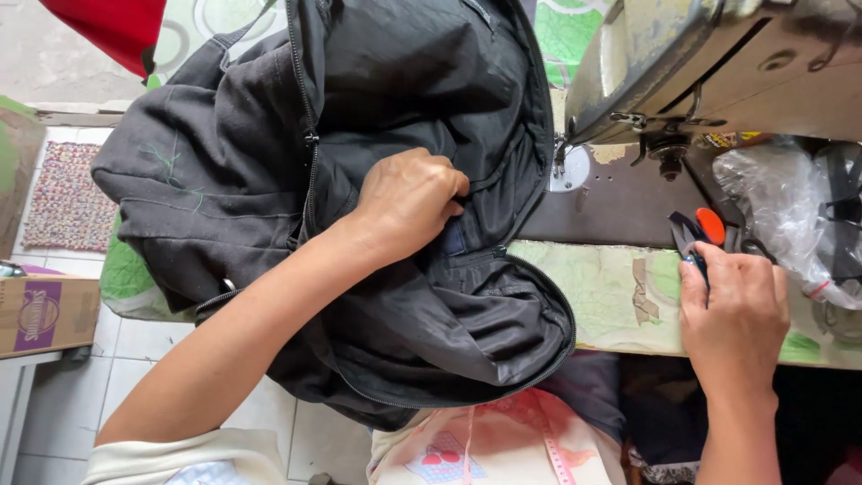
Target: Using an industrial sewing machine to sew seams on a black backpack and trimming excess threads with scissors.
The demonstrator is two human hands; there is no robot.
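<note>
A black zippered jacket (269, 153) lies bunched across the sewing table and hangs over its near edge. My left hand (409, 199) is closed on a fold of its lining near the open zipper (310, 135). At the right, my right hand (732, 310) rests on the table top and holds small thread snips (690, 235) with dark blades pointing away from me. An orange-handled tool (711, 224) lies just beyond the snips.
An old metal sewing machine (700, 63) stands at the back right, its needle area (564, 162) beside the jacket. A crumpled clear plastic bag (781, 207) lies at the far right. A cardboard box (45, 314) and a woven mat (67, 193) are on the left floor. Red cloth (112, 25) hangs top left.
</note>
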